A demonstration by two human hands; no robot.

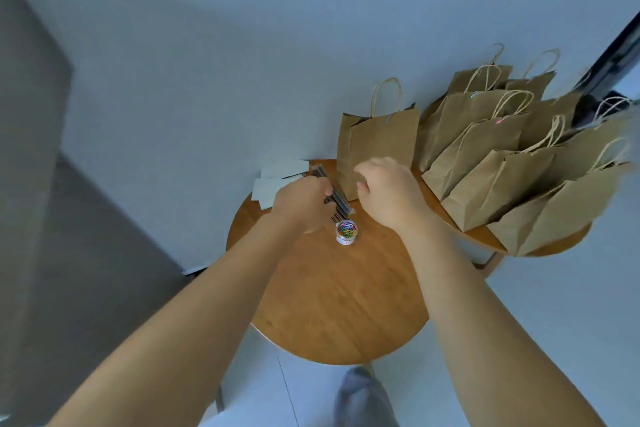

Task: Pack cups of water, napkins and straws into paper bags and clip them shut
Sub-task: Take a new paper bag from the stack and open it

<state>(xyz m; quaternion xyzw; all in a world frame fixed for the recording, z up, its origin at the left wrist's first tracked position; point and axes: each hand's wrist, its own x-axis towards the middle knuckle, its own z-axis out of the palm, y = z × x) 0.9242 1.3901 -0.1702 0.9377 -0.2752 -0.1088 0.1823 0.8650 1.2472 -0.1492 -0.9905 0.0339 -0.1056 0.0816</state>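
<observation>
On the round wooden table, a brown paper bag stands upright at the far edge, with a paper clip on its top edge. The left hand has its fingers curled around a pack of black straws, which lies just left of the bag. The right hand hovers in front of the bag with curled fingers, and holds nothing that I can see. A small clear tub of coloured paper clips stands between the wrists. Grey napkins lie at the left edge. More clipped bags crowd a second table on the right.
</observation>
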